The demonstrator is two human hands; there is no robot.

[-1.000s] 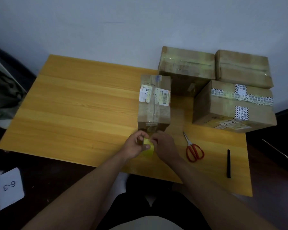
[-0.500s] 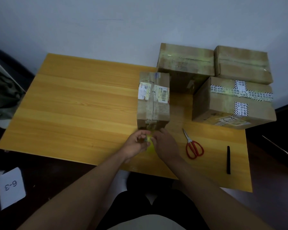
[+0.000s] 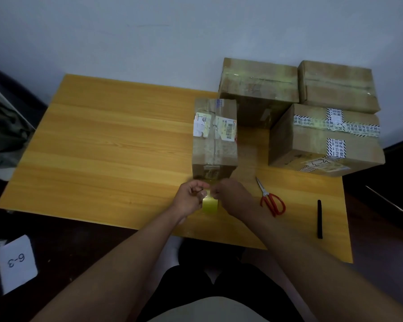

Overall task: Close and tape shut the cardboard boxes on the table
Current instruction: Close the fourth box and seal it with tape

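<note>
Head view: narrow cardboard box (image 3: 215, 138), flaps down and labels on top, stands near the table's (image 3: 107, 145) front edge, right of centre. Just before it, both hands meet over a yellowish tape roll (image 3: 209, 205) — left hand (image 3: 191, 198) with fingers curled on the roll, right hand (image 3: 233, 197) pinching at its top. Three more closed boxes (image 3: 323, 135) crowd the back right corner. Red-handled scissors (image 3: 271, 198) and a black pen (image 3: 320, 219) lie toward the right edge.
</note>
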